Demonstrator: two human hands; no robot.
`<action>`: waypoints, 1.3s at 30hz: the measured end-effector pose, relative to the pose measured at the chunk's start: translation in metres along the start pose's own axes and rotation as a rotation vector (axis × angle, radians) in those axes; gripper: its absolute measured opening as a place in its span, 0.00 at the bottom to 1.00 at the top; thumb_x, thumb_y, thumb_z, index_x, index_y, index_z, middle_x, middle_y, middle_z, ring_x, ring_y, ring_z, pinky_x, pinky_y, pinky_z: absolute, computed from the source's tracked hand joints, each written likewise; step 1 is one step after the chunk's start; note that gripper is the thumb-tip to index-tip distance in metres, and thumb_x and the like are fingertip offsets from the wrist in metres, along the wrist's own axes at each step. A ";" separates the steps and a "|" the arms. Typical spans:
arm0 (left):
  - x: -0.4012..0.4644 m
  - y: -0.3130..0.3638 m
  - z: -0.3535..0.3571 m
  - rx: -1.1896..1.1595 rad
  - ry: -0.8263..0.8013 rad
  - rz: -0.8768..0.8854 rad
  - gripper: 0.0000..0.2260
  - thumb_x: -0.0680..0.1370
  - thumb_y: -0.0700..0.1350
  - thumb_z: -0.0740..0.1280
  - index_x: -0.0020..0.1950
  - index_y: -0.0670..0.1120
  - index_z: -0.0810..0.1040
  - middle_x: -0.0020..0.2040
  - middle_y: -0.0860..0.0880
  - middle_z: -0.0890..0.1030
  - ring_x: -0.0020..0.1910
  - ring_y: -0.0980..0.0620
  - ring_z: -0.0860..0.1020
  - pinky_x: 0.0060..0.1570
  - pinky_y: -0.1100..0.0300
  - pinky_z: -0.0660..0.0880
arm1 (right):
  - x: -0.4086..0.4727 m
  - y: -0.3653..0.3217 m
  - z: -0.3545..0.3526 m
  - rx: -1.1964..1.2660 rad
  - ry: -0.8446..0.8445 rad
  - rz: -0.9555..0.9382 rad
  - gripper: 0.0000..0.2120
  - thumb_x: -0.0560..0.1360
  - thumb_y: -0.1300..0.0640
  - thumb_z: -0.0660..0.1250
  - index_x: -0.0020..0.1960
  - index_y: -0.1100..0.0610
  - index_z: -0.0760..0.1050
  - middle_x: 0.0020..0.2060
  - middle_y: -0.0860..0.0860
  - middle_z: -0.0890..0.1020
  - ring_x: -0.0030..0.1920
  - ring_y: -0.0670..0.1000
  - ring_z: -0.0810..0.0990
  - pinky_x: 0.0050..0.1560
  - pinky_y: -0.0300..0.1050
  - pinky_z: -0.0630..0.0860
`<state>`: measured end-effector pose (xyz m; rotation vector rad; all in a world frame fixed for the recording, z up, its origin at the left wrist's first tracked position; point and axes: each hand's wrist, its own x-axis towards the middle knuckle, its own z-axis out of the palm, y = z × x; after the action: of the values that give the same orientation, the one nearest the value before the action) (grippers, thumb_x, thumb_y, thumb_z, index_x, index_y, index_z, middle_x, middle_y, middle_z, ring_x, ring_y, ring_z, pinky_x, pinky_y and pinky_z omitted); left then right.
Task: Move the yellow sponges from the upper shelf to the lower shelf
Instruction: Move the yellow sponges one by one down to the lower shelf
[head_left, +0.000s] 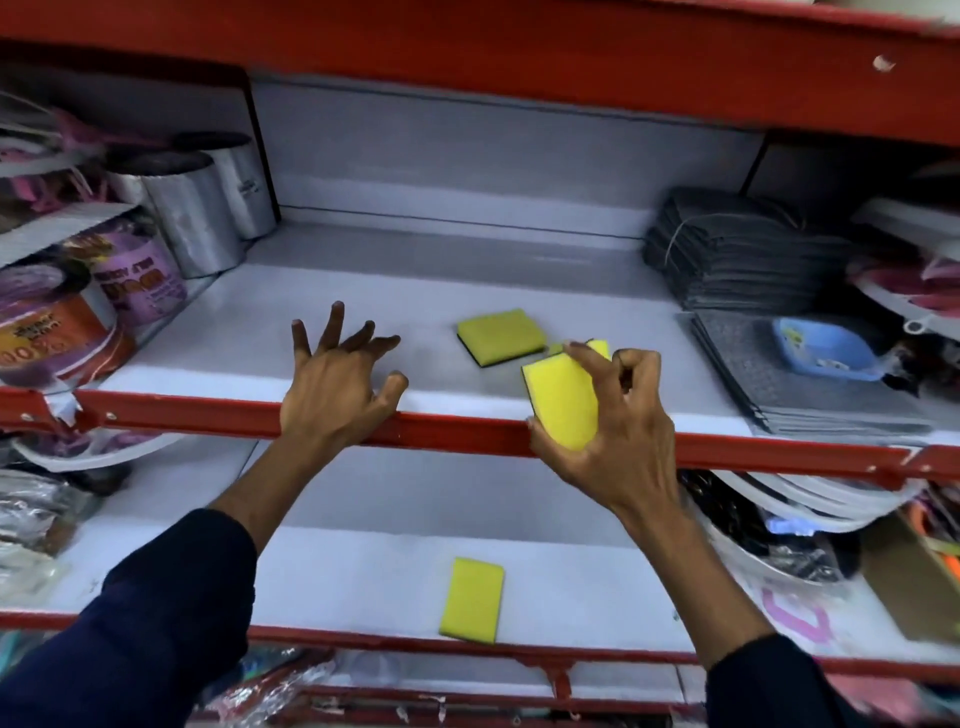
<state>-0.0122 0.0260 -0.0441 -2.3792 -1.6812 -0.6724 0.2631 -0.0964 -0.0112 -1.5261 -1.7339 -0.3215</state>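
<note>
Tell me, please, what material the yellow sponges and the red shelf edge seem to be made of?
The held sponge looks like soft matte yellow foam with a thin dark backing, probably a scouring layer; the sponge on the upper shelf shows the same dark edge. The red shelf edge seems painted metal: glossy, with screws and chipped paint.

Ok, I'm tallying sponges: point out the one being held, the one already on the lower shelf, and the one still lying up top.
Held sponge (566, 402), head view: yellow face.
Lower-shelf sponge (472, 600), head view: top face.
Upper-shelf sponge (500, 332), head view: yellow top.
</note>
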 end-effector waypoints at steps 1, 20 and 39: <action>0.000 0.000 0.000 0.000 -0.003 0.000 0.30 0.74 0.61 0.51 0.72 0.53 0.73 0.74 0.45 0.70 0.79 0.43 0.50 0.73 0.32 0.42 | -0.013 0.004 0.003 0.003 0.009 -0.011 0.36 0.62 0.41 0.75 0.66 0.49 0.70 0.50 0.57 0.68 0.46 0.55 0.74 0.32 0.46 0.77; 0.000 0.004 -0.004 0.008 -0.030 -0.025 0.29 0.73 0.59 0.51 0.70 0.52 0.75 0.72 0.45 0.74 0.79 0.42 0.54 0.73 0.32 0.44 | -0.218 0.058 0.158 -0.082 -0.701 0.766 0.37 0.67 0.34 0.70 0.70 0.49 0.63 0.56 0.58 0.65 0.56 0.62 0.72 0.47 0.53 0.78; -0.001 0.003 -0.003 -0.004 -0.018 -0.016 0.29 0.73 0.59 0.51 0.70 0.52 0.75 0.72 0.45 0.74 0.79 0.43 0.54 0.73 0.32 0.44 | -0.040 -0.013 0.032 0.068 0.313 0.120 0.07 0.72 0.56 0.70 0.49 0.55 0.79 0.38 0.49 0.80 0.37 0.48 0.74 0.35 0.39 0.67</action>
<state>-0.0105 0.0230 -0.0415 -2.3841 -1.7098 -0.6599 0.2376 -0.1077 -0.0562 -1.4376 -1.3908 -0.4115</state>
